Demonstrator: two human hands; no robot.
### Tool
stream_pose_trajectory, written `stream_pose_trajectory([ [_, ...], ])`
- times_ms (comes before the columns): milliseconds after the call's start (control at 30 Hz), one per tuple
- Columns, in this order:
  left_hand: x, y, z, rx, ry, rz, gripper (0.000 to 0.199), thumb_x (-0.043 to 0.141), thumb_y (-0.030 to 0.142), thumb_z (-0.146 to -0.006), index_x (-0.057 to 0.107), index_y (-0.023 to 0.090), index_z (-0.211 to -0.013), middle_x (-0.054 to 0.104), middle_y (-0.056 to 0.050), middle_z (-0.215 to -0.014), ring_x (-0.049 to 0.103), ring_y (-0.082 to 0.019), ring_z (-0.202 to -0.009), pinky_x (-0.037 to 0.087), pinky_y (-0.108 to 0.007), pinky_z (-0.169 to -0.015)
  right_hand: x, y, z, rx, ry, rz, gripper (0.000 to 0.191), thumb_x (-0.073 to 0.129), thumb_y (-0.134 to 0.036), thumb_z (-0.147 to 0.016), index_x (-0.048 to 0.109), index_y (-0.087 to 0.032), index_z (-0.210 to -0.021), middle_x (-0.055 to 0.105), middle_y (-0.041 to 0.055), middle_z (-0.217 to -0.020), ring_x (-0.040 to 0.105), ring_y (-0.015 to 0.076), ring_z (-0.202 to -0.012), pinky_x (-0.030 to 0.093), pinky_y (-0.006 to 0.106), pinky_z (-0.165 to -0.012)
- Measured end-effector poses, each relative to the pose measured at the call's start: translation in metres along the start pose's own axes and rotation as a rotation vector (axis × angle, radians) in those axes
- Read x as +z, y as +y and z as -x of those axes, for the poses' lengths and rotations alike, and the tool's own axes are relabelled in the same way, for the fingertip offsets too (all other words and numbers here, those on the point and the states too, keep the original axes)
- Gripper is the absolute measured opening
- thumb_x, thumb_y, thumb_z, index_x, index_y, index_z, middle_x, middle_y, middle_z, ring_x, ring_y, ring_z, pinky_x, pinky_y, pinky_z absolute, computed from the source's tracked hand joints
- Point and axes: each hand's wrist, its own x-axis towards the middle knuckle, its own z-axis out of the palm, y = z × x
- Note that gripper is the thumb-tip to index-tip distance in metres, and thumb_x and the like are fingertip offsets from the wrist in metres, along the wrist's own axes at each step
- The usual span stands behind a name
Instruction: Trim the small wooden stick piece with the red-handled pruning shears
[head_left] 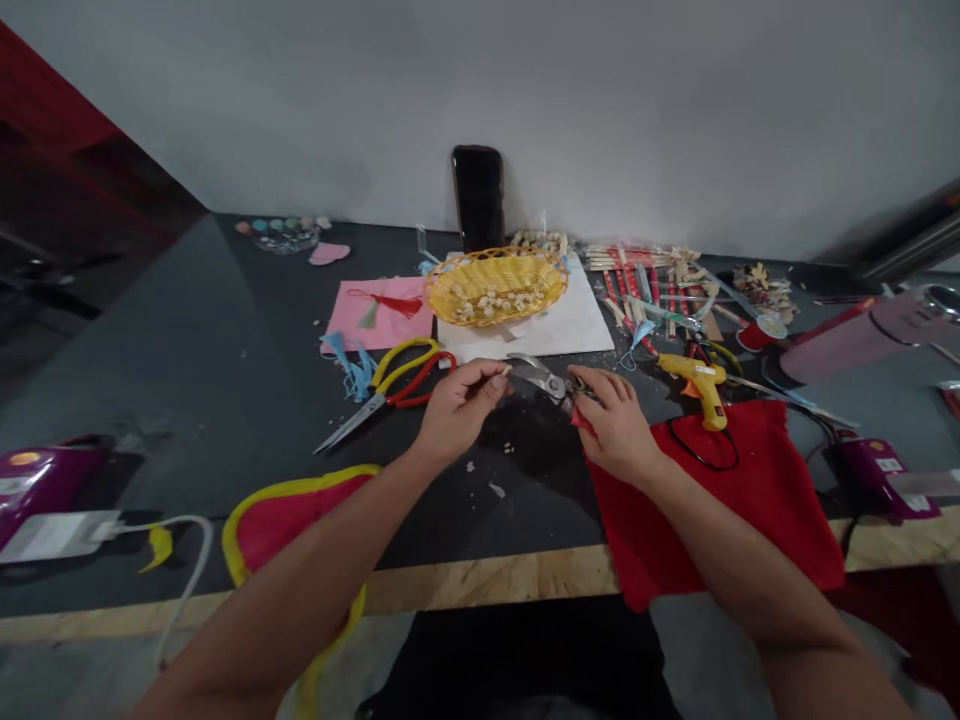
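My left hand (457,408) pinches a small pale piece (507,370), perhaps wood, between thumb and fingertips. In my right hand (616,425) is a pair of pruning shears (551,385) with a red handle, its curved metal blades parted and pointing at that piece. The blade tips come close to my left fingertips; whether they touch the piece I cannot tell. Beyond both hands, a yellow woven basket (495,285) holds several small pale bits and rests on a white board (581,320). Tiny offcuts (509,448) lie on the dark table below the shears.
Scissors (397,385) with yellow and red handles lie left of my left hand. A yellow glue gun (697,385) and a red cloth (720,500) are at the right. Chopsticks (652,285), a pink bottle (862,335) and a leaning phone (480,195) stand or lie farther back.
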Motion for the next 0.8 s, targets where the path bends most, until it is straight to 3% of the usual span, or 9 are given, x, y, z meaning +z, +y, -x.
stream_pose_trajectory([
  [300, -0.0012, 0.0019, 0.0011, 0.016, -0.008, 0.032, 0.034, 0.067, 0.049, -0.079, 0.071, 0.016, -0.088, 0.072, -0.006, -0.086, 0.063, -0.017, -0.076, 0.049, -0.027, -0.071, 0.0005, -0.0058, 0.0023, -0.046, -0.031, 0.0, 0.025, 0.052, -0.012, -0.079, 0.064, -0.02, -0.1, 0.05, 0.0121, -0.14, 0.043, 0.0294, -0.122, 0.04, 0.046, -0.097],
  [800, -0.006, 0.0051, 0.0008, 0.09, -0.043, -0.098, 0.019, 0.062, 0.032, -0.082, 0.072, 0.017, -0.087, 0.071, -0.007, -0.092, 0.065, -0.02, -0.085, 0.05, -0.03, -0.078, -0.0019, -0.0084, 0.0021, -0.033, -0.076, 0.011, 0.024, 0.051, -0.012, -0.082, 0.065, -0.022, -0.098, 0.053, 0.0095, -0.139, 0.045, 0.029, -0.119, 0.043, 0.045, -0.091],
])
